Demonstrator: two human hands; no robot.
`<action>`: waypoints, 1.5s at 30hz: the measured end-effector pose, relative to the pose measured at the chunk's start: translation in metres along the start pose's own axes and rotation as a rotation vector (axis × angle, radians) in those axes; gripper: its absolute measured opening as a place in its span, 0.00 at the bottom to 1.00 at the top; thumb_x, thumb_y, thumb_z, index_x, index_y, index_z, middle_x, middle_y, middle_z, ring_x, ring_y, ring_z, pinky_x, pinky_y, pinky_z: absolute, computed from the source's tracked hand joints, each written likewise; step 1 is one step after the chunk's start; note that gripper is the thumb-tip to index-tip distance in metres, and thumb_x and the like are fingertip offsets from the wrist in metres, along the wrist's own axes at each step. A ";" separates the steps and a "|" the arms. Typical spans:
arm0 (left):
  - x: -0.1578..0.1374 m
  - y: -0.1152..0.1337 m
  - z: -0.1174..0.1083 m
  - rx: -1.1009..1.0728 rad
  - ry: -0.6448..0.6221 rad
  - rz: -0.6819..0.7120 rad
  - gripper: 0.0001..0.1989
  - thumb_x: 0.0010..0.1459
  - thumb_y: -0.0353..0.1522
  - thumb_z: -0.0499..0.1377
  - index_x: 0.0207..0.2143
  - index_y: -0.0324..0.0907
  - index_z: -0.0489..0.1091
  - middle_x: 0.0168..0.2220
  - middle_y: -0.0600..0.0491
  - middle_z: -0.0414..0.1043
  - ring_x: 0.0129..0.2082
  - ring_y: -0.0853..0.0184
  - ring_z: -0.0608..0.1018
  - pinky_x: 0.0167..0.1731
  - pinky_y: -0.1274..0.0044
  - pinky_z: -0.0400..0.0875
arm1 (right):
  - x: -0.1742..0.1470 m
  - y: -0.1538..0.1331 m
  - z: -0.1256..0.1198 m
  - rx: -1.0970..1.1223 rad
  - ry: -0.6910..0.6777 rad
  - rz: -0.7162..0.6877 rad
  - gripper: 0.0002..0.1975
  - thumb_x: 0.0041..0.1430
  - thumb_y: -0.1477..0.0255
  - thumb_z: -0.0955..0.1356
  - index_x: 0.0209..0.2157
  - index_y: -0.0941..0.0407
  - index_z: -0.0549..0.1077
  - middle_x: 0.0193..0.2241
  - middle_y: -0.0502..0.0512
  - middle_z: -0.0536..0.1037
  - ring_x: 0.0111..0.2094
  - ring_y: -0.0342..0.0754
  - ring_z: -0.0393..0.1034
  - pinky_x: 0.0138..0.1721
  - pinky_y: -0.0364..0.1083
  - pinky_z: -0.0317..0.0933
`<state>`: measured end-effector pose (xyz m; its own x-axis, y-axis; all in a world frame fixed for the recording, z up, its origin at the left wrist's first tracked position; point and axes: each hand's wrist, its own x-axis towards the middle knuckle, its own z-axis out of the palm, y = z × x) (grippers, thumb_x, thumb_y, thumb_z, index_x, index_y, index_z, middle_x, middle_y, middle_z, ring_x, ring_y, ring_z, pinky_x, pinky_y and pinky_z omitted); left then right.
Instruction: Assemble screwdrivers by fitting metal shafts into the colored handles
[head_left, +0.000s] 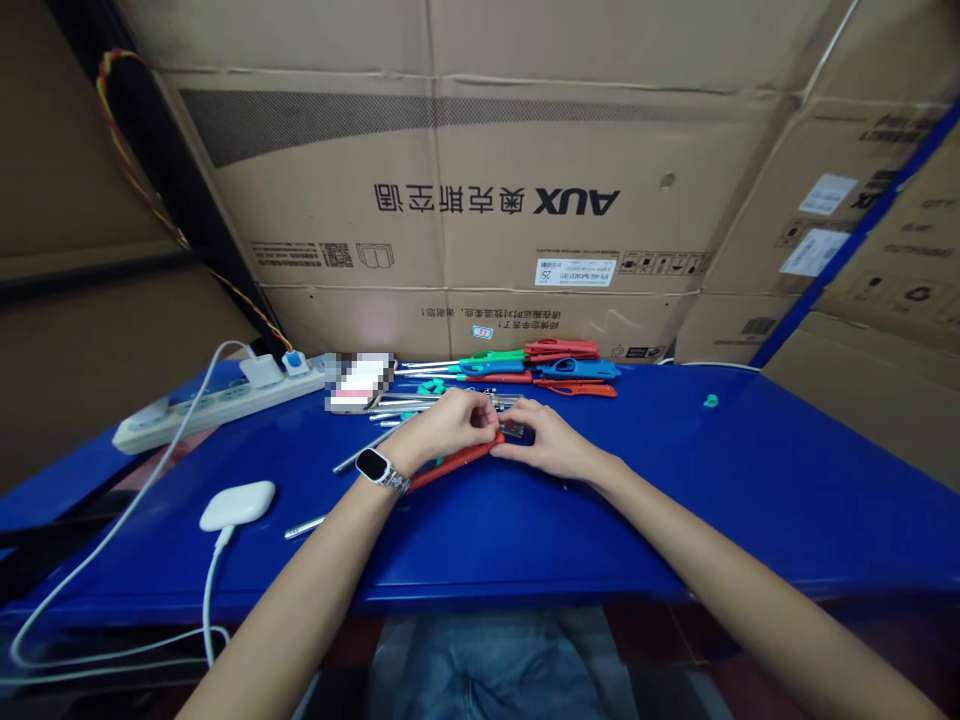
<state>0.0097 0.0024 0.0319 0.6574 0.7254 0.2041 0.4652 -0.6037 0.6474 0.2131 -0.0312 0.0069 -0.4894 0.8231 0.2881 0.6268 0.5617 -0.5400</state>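
Note:
A red lighter handle [457, 463] lies slantwise above the blue tabletop, with a silver tube [304, 527] showing beyond my left wrist, apparently in line with it. The fingertips of my left hand [459, 425] are pinched together over the handle's right end; what they hold is too small to make out. My right hand [551, 440] grips that same end between thumb and fingers. Just behind both hands are loose silver tubes [405, 403] and small teal pieces [431, 387], partly covered by my left hand.
Several long lighters with red, blue and green handles [574, 370] lie at the back against a cardboard box [495, 140]. A phone [360, 383], power strip [202, 410] and white charging case [238, 505] with its cable are left. One teal piece [709, 401] lies right.

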 end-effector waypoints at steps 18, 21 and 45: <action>-0.017 -0.025 -0.035 0.073 -0.041 -0.251 0.05 0.44 0.28 0.58 0.23 0.38 0.74 0.22 0.54 0.74 0.24 0.69 0.72 0.27 0.78 0.63 | -0.010 0.000 -0.001 -0.067 -0.047 0.043 0.13 0.53 0.64 0.75 0.36 0.55 0.73 0.40 0.55 0.76 0.45 0.53 0.68 0.47 0.53 0.55; -0.019 -0.028 -0.034 0.104 -0.048 -0.266 0.06 0.44 0.29 0.58 0.24 0.38 0.76 0.24 0.52 0.76 0.25 0.67 0.74 0.28 0.77 0.64 | -0.012 -0.001 0.000 -0.137 -0.063 0.048 0.12 0.54 0.64 0.74 0.37 0.55 0.73 0.40 0.55 0.75 0.46 0.54 0.67 0.48 0.53 0.55; -0.014 -0.013 -0.038 0.099 1.070 0.146 0.10 0.61 0.33 0.56 0.27 0.42 0.63 0.23 0.57 0.63 0.24 0.71 0.66 0.27 0.78 0.60 | 0.018 -0.004 0.002 0.097 0.081 0.134 0.16 0.56 0.56 0.70 0.34 0.56 0.75 0.29 0.51 0.77 0.28 0.46 0.67 0.31 0.45 0.57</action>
<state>-0.0283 0.0131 0.0486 -0.1257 0.5274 0.8403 0.5019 -0.6968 0.5124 0.2005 -0.0191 0.0130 -0.3526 0.8964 0.2686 0.6199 0.4388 -0.6505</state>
